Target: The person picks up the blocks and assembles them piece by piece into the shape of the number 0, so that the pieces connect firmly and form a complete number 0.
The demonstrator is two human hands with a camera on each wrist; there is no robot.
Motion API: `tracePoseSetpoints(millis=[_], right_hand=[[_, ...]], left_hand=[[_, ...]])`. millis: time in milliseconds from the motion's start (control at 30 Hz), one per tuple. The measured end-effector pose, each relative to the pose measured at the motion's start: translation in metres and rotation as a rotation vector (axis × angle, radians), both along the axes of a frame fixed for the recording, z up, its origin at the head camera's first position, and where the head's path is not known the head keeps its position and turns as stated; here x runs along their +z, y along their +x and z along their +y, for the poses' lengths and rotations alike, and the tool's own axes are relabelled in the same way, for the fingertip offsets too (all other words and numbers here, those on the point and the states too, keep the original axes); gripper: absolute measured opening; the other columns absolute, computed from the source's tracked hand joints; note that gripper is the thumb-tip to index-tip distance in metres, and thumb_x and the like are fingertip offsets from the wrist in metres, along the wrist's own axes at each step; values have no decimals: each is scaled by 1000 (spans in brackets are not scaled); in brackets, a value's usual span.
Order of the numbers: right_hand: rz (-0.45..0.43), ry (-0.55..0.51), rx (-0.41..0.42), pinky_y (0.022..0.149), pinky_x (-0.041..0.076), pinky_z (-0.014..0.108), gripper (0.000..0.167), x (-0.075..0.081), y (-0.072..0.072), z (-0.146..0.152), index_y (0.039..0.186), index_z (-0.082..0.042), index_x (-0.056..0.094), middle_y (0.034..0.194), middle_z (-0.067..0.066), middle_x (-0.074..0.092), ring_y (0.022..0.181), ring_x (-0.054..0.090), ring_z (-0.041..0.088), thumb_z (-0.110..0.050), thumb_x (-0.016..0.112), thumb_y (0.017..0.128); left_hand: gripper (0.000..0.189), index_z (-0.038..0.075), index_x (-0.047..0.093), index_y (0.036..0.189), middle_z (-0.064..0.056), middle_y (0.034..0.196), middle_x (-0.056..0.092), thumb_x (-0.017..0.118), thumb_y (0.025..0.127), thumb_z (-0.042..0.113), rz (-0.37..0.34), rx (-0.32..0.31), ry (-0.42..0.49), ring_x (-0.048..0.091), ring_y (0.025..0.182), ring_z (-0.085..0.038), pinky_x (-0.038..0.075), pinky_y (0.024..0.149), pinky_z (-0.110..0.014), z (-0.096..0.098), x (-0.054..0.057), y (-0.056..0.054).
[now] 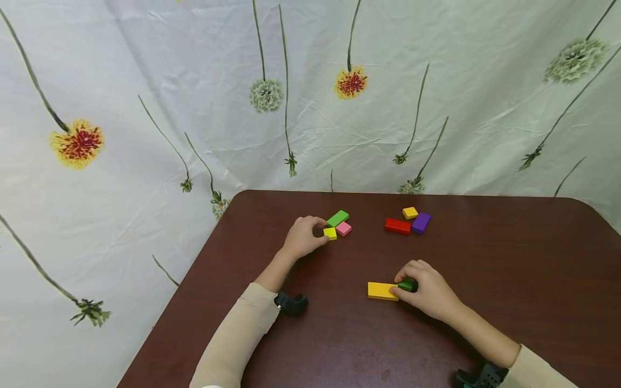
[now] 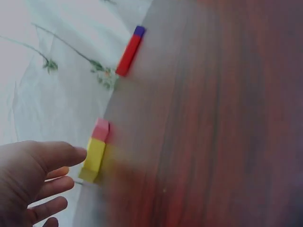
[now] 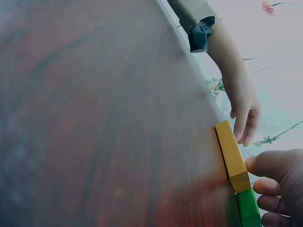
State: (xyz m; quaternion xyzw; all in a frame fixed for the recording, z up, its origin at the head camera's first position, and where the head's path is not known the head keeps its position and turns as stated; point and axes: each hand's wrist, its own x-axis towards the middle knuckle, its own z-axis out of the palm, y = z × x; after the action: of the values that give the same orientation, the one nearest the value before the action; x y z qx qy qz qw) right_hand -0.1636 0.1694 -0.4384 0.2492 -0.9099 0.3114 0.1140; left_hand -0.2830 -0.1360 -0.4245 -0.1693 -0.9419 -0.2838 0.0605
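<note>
My left hand (image 1: 304, 236) is beside a yellow cube-like block (image 1: 330, 234), thumb tip right at its side and fingers spread. A light green block (image 1: 337, 217) and a pink block (image 1: 343, 229) adjoin it; the left wrist view hides the light green one. My right hand (image 1: 427, 288) curls round a dark green block (image 1: 405, 285), partly hidden by the fingers. Its thumb lies against the right end of a long orange-yellow block (image 1: 380, 291). In the right wrist view the green block (image 3: 248, 208) meets the end of the orange-yellow block (image 3: 232, 153).
Farther back on the brown table (image 1: 509, 269) a red block (image 1: 398, 226), a purple block (image 1: 421, 222) and a small yellow block (image 1: 409, 213) form a cluster. Behind the table hangs a white flowered cloth (image 1: 310, 124). Dark wrist cameras sit at both cuffs.
</note>
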Motion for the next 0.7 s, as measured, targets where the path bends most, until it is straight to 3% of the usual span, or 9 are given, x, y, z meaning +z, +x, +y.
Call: tracePoseSetpoints(millis=[167, 400, 533, 700], right_hand=[[-5, -2, -3, 66, 46, 27, 19, 0, 0, -1, 80, -22, 64, 82, -15, 54, 78, 47, 7, -21, 83, 77], [-9, 1, -3, 67, 47, 27, 19, 0, -1, -1, 80, -22, 64, 82, -16, 54, 78, 47, 7, -22, 83, 78], [-3, -2, -1, 67, 47, 28, 19, 0, -1, -1, 80, -22, 64, 82, -15, 54, 79, 47, 7, -22, 83, 78], [0, -8, -5, 67, 47, 28, 18, -1, 0, -1, 80, -22, 64, 82, -16, 55, 78, 47, 7, -21, 83, 78]], left_hand=[[38, 7, 70, 115, -8, 113, 67, 78, 82, 22, -52, -1, -17, 54, 105, -28, 46, 89, -42, 1, -4, -7], [33, 6, 72, 111, -8, 107, 68, 78, 82, 20, -50, -1, -12, 55, 98, -25, 46, 86, -40, 3, -6, -9], [32, 5, 72, 110, -7, 106, 68, 78, 82, 20, -20, -11, 5, 55, 98, -24, 47, 87, -39, 6, -3, -1], [31, 5, 71, 107, -6, 102, 68, 79, 81, 22, 18, -59, 14, 54, 94, -23, 47, 82, -37, 16, 2, 16]])
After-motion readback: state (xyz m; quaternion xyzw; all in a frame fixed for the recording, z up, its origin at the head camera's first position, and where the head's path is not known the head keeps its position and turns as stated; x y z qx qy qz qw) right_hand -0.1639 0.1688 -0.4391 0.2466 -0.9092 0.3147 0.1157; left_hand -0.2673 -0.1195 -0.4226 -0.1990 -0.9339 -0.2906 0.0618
